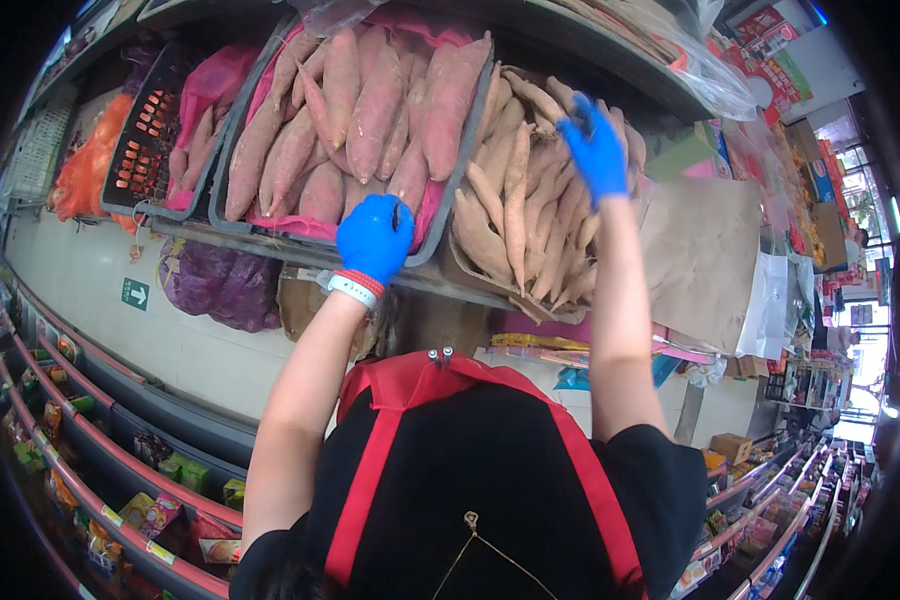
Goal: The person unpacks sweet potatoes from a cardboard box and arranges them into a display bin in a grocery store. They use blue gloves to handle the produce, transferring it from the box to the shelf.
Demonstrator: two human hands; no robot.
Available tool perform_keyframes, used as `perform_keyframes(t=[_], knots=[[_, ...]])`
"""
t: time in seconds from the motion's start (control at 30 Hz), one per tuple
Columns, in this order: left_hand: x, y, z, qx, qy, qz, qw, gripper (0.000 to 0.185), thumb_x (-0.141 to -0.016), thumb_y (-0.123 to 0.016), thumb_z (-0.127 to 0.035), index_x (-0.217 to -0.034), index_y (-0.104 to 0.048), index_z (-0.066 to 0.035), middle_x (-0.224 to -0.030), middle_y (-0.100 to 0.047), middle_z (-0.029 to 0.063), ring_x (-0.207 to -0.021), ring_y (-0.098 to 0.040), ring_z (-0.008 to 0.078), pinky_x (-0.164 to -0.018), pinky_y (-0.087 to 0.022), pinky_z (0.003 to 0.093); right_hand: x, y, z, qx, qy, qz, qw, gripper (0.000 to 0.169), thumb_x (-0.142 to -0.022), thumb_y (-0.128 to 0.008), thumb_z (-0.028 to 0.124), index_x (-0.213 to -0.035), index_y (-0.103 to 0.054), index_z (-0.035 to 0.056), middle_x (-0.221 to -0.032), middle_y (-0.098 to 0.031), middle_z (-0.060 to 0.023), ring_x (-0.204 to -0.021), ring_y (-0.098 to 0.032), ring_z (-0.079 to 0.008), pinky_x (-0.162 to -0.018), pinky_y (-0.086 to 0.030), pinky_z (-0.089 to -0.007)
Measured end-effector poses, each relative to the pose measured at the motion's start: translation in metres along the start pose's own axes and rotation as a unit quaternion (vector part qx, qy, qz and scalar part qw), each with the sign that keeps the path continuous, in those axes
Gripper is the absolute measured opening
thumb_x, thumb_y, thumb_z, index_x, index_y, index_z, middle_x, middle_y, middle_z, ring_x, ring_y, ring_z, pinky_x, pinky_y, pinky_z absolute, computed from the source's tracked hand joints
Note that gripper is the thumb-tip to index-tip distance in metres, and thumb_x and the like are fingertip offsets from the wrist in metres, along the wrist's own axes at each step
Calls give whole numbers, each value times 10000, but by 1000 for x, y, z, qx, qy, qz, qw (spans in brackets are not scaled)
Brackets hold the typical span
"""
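My left hand (376,234), in a blue glove, rests at the front of a grey plastic crate (223,180) of pink-skinned sweet potatoes (376,112). Its fingers curl away from me, so what they touch is hidden. To the right, my right hand (594,150), also gloved in blue, reaches over a cardboard box (487,276) heaped with slender tan sweet potatoes (517,202). The fingers of that hand are bent and somewhat apart, close to the tubers at the back, and nothing shows in them. Pink mesh (289,220) lines the crate.
A black perforated crate (141,142) and an orange net bag (94,169) stand at left. Below the stand lies a purple net sack (221,285). A cardboard sheet (701,255) is right of the box. Store shelves (131,450) with packaged goods run behind me.
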State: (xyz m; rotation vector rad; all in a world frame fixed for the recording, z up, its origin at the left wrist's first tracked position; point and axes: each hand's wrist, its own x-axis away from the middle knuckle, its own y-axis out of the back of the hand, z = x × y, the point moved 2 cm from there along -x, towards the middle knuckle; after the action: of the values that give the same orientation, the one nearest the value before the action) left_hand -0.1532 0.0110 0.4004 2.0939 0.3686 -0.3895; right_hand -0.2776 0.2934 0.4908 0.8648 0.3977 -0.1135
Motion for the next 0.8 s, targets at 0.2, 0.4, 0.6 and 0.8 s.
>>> perform_keyframes(t=[0.2, 0.4, 0.6, 0.8], knots=[[0, -6, -7, -13, -10, -7, 1000, 199, -818, -513, -280, -787, -578, -95, -749, -577, 133, -683, -579, 307, -576, -454, 422, 125, -54, -8, 116, -135, 158, 971, 629, -720, -645, 374, -1216, -469, 29, -1080, -569, -221, -1005, -550, -351, -850, -444, -401], [-1, -4, -5, -23, 19, 27, 999, 198, -818, -530, -287, -809, -614, -108, -811, -588, 128, -737, -572, 318, -622, -448, 414, 106, -54, -5, 56, -104, 21, 993, 727, -684, -650, 290, -1288, -353, 16, -1105, -538, -256, -999, -527, -395, -853, -436, -423], [3, -6, 2, -29, -6, -12, 999, 229, -824, -492, -310, -790, -594, -107, -765, -584, 132, -682, -582, 313, -576, -459, 424, 73, -72, 30, 109, -144, 146, 973, 943, -688, -673, 354, -1382, -141, 1, -1193, -496, -248, -1081, -500, -386, -887, -432, -416], [1, -6, -3, -22, -10, -10, 1000, 229, -827, -489, -311, -790, -596, -112, -768, -586, 131, -685, -585, 314, -577, -459, 426, 73, -84, 40, 199, 28, 84, 976, 663, -714, -633, 247, -1310, -348, 314, -1428, -92, -233, -1135, -447, -384, -917, -415, -412]])
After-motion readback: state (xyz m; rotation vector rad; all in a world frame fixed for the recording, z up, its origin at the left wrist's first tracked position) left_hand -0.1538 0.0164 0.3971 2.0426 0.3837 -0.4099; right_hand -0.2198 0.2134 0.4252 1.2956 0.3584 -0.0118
